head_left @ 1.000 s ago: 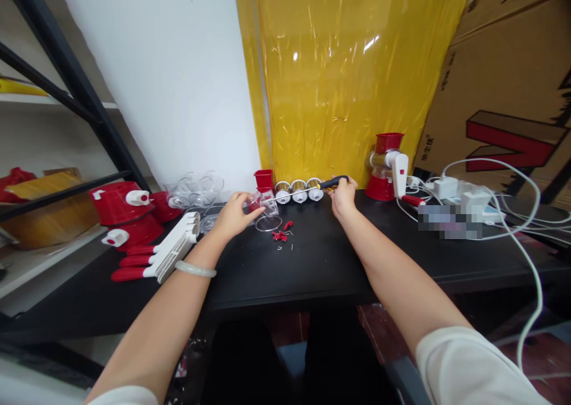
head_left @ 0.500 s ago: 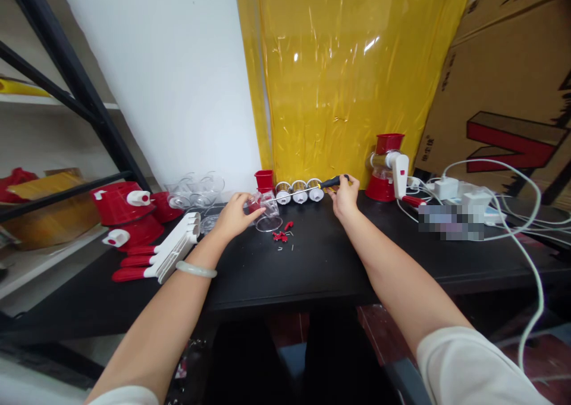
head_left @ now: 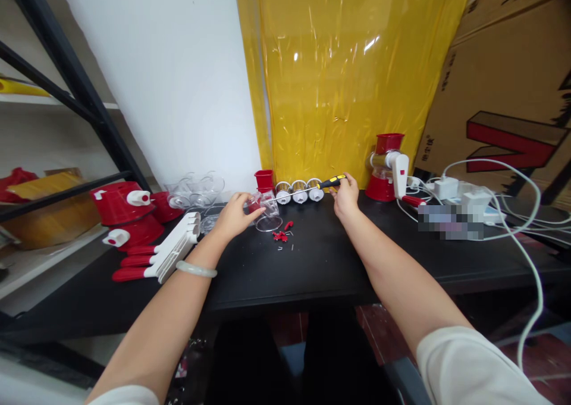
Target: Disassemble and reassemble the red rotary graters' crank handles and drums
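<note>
My left hand [head_left: 234,214] grips a clear plastic housing [head_left: 267,210] with a red piece inside, resting on the black table [head_left: 312,268]. My right hand [head_left: 344,195] is closed round the black-and-yellow handle of a screwdriver [head_left: 331,182]. Its thin shaft runs left toward the clear housing, passing in front of three metal drum blades [head_left: 299,191]. Small red clips and screws [head_left: 282,236] lie on the table just below the housing.
A finished red-and-white grater [head_left: 387,167] stands at the back right. White chargers and cables [head_left: 464,200] sprawl at the right. Red bases [head_left: 122,212], white handles [head_left: 176,247] and clear bowls [head_left: 196,190] fill the left. Yellow film [head_left: 343,72] and a cardboard box [head_left: 504,78] stand behind.
My right hand shifted slightly on the screwdriver handle, which tilted a little. My left hand and the clear housing stayed where they were.
</note>
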A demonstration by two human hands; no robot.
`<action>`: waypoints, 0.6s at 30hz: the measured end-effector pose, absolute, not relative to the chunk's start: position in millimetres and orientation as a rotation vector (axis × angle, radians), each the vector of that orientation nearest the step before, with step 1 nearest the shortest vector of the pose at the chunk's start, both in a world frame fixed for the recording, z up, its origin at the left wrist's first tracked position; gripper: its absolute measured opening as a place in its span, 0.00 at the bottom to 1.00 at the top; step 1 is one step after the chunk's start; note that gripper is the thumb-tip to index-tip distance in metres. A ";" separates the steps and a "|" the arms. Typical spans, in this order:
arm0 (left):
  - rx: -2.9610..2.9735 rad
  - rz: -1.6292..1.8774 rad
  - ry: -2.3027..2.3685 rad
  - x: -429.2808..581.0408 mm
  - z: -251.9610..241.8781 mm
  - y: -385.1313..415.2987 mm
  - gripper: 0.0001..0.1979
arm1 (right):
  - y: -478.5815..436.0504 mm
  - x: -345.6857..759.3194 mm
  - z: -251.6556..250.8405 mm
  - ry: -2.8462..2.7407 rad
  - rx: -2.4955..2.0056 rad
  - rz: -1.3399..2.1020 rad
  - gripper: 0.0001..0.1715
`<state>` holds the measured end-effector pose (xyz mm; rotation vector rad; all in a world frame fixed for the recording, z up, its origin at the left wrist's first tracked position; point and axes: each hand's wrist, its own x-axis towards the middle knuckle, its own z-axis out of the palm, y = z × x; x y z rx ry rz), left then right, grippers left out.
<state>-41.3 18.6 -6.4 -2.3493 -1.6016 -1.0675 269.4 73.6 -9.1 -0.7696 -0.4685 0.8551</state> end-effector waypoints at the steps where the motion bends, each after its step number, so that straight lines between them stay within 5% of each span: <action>1: -2.350 -1.067 -1.599 -41.5 -6.7 18.9 0.23 | 75.3 269.7 -10.3 -0.469 -0.771 0.851 0.20; 10: -2.351 -1.071 -1.595 -41.8 -7.1 19.2 0.23 | 85.8 272.7 -16.6 -0.496 -0.758 0.843 0.25; 18: -2.358 -1.081 -1.579 -41.5 -7.1 18.7 0.22 | 79.5 272.6 -14.7 -0.494 -0.793 0.793 0.17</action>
